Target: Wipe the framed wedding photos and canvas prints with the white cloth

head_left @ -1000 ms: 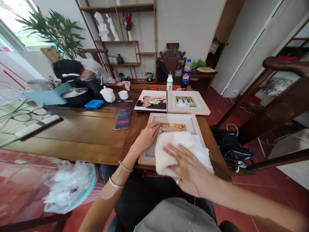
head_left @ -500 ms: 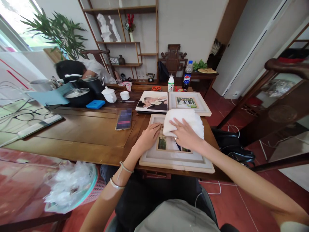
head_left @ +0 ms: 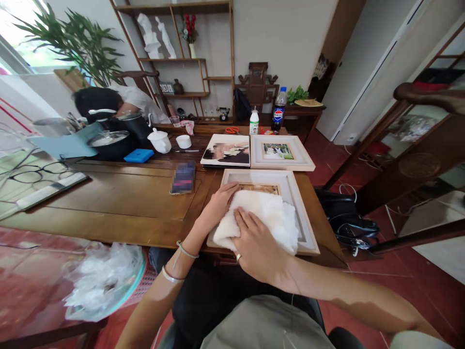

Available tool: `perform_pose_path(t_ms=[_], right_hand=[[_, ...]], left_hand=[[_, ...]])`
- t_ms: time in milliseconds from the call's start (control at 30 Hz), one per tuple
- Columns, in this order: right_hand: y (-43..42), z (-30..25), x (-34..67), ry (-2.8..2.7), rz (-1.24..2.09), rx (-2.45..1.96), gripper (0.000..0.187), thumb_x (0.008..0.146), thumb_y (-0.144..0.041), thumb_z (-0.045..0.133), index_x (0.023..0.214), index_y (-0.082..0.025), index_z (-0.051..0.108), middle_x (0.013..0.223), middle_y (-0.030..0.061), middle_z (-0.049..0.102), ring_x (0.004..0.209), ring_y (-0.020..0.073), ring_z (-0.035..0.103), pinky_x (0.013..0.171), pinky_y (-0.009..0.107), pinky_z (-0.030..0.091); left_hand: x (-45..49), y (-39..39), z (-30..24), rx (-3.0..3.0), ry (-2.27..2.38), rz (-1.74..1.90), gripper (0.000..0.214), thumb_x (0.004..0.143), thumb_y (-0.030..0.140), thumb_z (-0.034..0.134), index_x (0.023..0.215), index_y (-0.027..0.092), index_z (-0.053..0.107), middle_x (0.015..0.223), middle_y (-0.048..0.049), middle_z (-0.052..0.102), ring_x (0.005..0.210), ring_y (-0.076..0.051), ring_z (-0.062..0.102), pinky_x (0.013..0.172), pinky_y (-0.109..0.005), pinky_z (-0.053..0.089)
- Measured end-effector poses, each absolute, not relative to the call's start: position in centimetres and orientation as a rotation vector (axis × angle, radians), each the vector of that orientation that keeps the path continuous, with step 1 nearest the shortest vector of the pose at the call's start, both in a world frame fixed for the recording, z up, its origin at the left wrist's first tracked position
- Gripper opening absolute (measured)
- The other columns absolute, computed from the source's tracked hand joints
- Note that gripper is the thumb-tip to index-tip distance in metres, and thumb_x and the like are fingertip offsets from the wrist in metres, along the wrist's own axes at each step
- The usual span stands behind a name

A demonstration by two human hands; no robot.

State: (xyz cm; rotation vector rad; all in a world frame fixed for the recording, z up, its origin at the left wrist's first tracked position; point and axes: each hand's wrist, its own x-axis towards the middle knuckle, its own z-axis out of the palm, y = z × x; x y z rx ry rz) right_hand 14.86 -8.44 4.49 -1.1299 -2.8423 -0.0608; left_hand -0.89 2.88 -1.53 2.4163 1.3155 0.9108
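Note:
A light wooden picture frame [head_left: 307, 220] with a white mount lies flat at the table's near edge. Over its lower middle is spread a white towel [head_left: 267, 213], covering most of the photo [head_left: 258, 188]. My right hand [head_left: 256, 247] presses on the towel and holds it, fingers together on top, thumb out of sight. At the frame's left side rests my left hand [head_left: 224, 198], its fingers stretched over the inner border, holding nothing up. The towel's edge lies close to it.
Behind lie a second framed photo [head_left: 308, 157] and a photo album [head_left: 225, 151]. A phone [head_left: 182, 178] is to the left. Farther back stand a cola bottle [head_left: 279, 109], a small white bottle [head_left: 254, 121] and a teapot [head_left: 160, 140]. A person [head_left: 138, 104] leans over across the table.
My right hand has dragged the towel toward me and left, from the frame's upper right to its lower middle. My left hand stays at the frame's left side.

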Motion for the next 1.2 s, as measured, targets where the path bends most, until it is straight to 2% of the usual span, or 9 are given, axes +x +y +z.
perform_pose_path(t_ms=[233,467,567,767,900,1033,1200], right_hand=[[-9.6,5.8,20.7,-2.885,-0.006,-1.247,0.031,0.075,-0.019,0.055,0.102,-0.013,0.070,0.145,0.0171,0.035,0.136,0.0325,0.027,0.110,0.050,0.025],[-9.7,6.2,26.7,-2.815,-0.027,-1.355,0.028,0.073,-0.011,0.048,0.083,-0.019,0.072,0.145,0.0073,0.038,0.135,0.0283,0.030,0.111,0.051,0.027],[-7.9,6.3,27.4,-2.795,-0.051,-1.430,0.029,0.072,-0.011,0.048,0.085,-0.021,0.072,0.145,0.0043,0.040,0.135,0.0268,0.030,0.111,0.050,0.027],[-0.7,6.0,27.0,-2.688,-0.172,-1.530,0.035,0.074,-0.011,0.051,0.104,-0.017,0.069,0.143,0.0124,0.041,0.136,0.0315,0.027,0.108,0.052,0.026],[2.0,5.7,26.7,-2.705,-0.327,-1.486,0.037,0.074,-0.010,0.051,0.108,-0.011,0.067,0.137,0.0187,0.047,0.135,0.0338,0.028,0.107,0.053,0.027],[-0.2,5.7,26.5,-2.749,-0.345,-1.431,0.033,0.075,-0.009,0.050,0.102,-0.010,0.068,0.133,0.0197,0.051,0.135,0.0338,0.029,0.106,0.053,0.029],[-7.8,5.8,25.8,-2.760,-0.230,-1.431,0.032,0.069,-0.010,0.056,0.098,-0.013,0.070,0.136,0.0177,0.049,0.133,0.0343,0.032,0.108,0.051,0.028]], left_hand=[[-0.6,2.3,-0.9,2.424,1.368,0.838,0.039,0.094,0.021,0.033,0.128,0.016,0.052,0.135,-0.0102,0.052,0.127,-0.022,0.046,0.105,-0.043,0.040],[-0.8,2.5,-1.1,2.461,1.357,0.821,0.040,0.094,0.020,0.033,0.130,0.016,0.050,0.137,-0.0101,0.050,0.128,-0.021,0.045,0.106,-0.040,0.040],[-0.8,2.5,-1.1,2.472,1.350,0.810,0.040,0.094,0.020,0.033,0.129,0.015,0.051,0.136,-0.0108,0.050,0.128,-0.021,0.045,0.106,-0.040,0.040],[-0.8,2.4,-1.0,2.476,1.360,0.796,0.040,0.094,0.020,0.034,0.129,0.015,0.051,0.136,-0.0106,0.050,0.127,-0.022,0.045,0.106,-0.041,0.040],[-0.6,2.2,-0.9,2.456,1.391,0.812,0.039,0.093,0.019,0.034,0.128,0.014,0.052,0.135,-0.0112,0.051,0.127,-0.022,0.046,0.106,-0.040,0.039],[-0.6,2.3,-0.8,2.440,1.397,0.819,0.038,0.093,0.019,0.035,0.126,0.016,0.054,0.135,-0.0098,0.052,0.126,-0.021,0.047,0.106,-0.041,0.039],[-0.6,2.3,-0.7,2.425,1.421,0.787,0.039,0.093,0.020,0.035,0.128,0.016,0.053,0.136,-0.0090,0.051,0.127,-0.022,0.046,0.106,-0.043,0.039]])
